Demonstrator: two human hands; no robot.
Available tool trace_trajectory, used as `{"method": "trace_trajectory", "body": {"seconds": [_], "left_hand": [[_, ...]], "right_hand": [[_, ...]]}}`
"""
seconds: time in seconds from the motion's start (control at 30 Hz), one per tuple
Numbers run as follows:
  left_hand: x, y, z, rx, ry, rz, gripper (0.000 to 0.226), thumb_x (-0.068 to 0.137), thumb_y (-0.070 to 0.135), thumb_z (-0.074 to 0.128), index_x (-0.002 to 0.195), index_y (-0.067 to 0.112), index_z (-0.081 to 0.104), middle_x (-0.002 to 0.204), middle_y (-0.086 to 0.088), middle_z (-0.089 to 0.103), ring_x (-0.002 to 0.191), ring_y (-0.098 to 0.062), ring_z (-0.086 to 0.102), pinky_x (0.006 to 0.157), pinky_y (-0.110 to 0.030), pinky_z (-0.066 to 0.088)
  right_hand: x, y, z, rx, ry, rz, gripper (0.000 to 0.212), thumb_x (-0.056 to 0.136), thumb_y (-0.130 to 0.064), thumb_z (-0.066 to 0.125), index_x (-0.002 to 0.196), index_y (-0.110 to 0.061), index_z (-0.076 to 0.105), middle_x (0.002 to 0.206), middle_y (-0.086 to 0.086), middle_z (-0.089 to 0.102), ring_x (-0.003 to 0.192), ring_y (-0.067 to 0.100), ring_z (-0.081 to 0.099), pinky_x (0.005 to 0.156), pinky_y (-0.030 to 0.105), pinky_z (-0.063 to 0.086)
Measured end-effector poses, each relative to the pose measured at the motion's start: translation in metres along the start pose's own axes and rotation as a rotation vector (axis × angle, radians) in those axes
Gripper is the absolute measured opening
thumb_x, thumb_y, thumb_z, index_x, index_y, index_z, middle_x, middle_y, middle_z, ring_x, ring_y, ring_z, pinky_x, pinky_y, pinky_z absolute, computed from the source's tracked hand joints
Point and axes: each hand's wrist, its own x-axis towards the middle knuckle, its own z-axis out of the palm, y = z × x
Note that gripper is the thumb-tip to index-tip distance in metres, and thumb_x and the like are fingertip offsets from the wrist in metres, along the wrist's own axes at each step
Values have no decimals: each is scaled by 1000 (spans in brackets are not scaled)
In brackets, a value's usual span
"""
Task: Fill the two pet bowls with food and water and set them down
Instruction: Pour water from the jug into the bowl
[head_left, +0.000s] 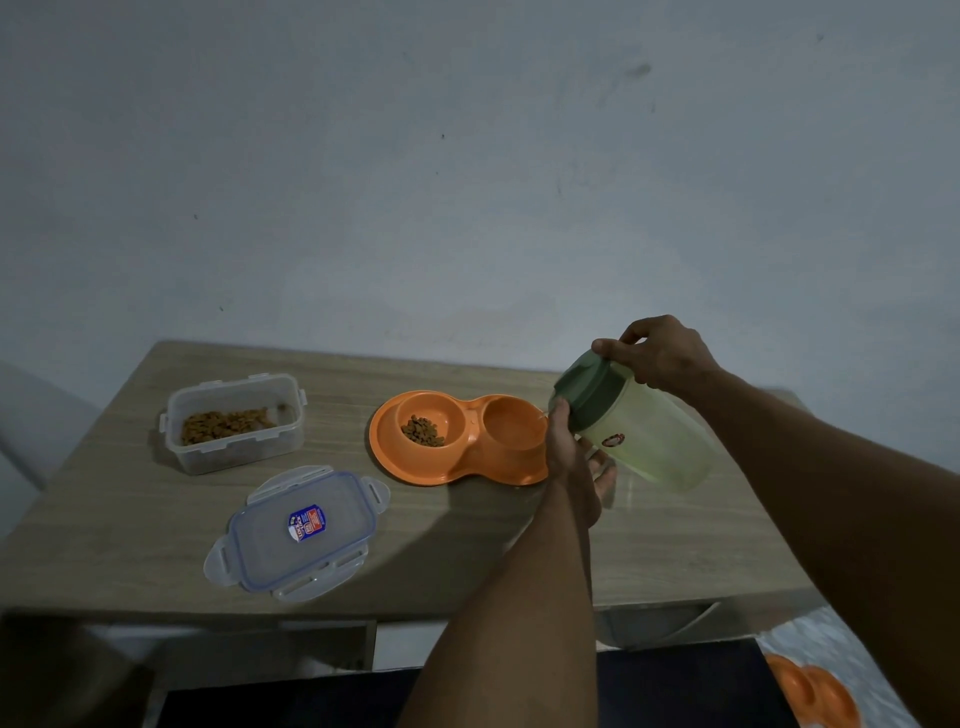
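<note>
Two hands are engaged with a pale green jug (649, 441), which is tilted with its dark green cap (587, 395) directed toward the right basin (511, 426) of an orange double bowl (395, 460). The cap's far edge is gripped by the curled fingers of the right hand (660, 358). The cap's near edge is touched by the thumb of the left hand (569, 457), whose fingers are loosely extended beneath the jug. The double bowl is placed mid-table (519, 561); kibble (423, 431) is held in its left basin. A clear box (234, 460) of kibble and its detached box lid (298, 530) are located to the left. A second orange bowl (815, 696) is partly shown at near right.
</note>
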Motion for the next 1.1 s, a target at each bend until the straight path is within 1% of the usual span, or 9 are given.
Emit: {"method": "trace_trajectory", "body": {"seconds": [0.13,0.27,0.37,0.53,0.7,0.83,0.97,1.03,1.1], "left_hand": [[1,3,0,33,10,9,64,86,63,52,132,18,53,126,-7,60,110,-24,56,79,-35,49],[4,11,1,103,3,81,58,87,61,50,128,21,58,123,-7,64,111,-25,59,74,-32,50],[5,20,5,177,-14,122,55,86,61,50,123,22,62,122,-5,65,113,-24,59,88,-37,50],[8,32,22,374,-82,212,48,88,59,49,120,27,62,123,0,63,115,-21,54,104,-45,40],[7,38,45,569,-128,278,43,92,52,48,121,23,62,111,5,62,104,-15,55,86,-35,38],[12,36,69,669,-155,290,47,92,50,50,129,23,59,120,5,59,112,-16,52,90,-35,36],[20,22,94,745,-139,303,47,91,51,52,129,24,59,122,6,59,114,-16,51,92,-36,36],[26,10,108,753,-138,314,45,91,50,53,127,24,60,121,7,61,109,-15,54,89,-33,38],[34,-4,123,738,-134,323,43,91,48,55,125,23,62,117,7,64,100,-11,58,79,-29,42]], "right_hand": [[0,5,0,64,20,19,44,78,-59,70,85,-15,69,69,5,67,71,22,66,79,40,56],[-5,13,-3,215,41,56,43,79,-57,70,83,-14,69,66,6,65,58,17,57,62,31,49],[-10,22,-5,364,78,98,44,79,-55,72,85,-11,69,67,9,62,57,19,53,54,29,42],[-23,40,-10,641,172,187,42,87,-44,68,86,-3,67,63,8,54,51,18,47,48,27,36],[-33,53,-16,849,295,271,35,94,-38,59,86,-4,64,62,9,52,47,17,43,46,23,33],[-32,70,-26,987,353,348,36,97,-39,54,88,-5,65,66,9,55,52,17,45,49,25,36],[-20,98,-38,1080,381,390,37,95,-41,55,75,-11,64,68,10,59,53,18,47,52,26,37],[-11,116,-45,1116,385,397,36,94,-41,56,73,-12,64,69,10,60,53,18,47,52,26,38],[0,136,-53,1125,381,397,36,93,-40,57,74,-11,64,69,9,61,53,18,48,51,25,38]]}}
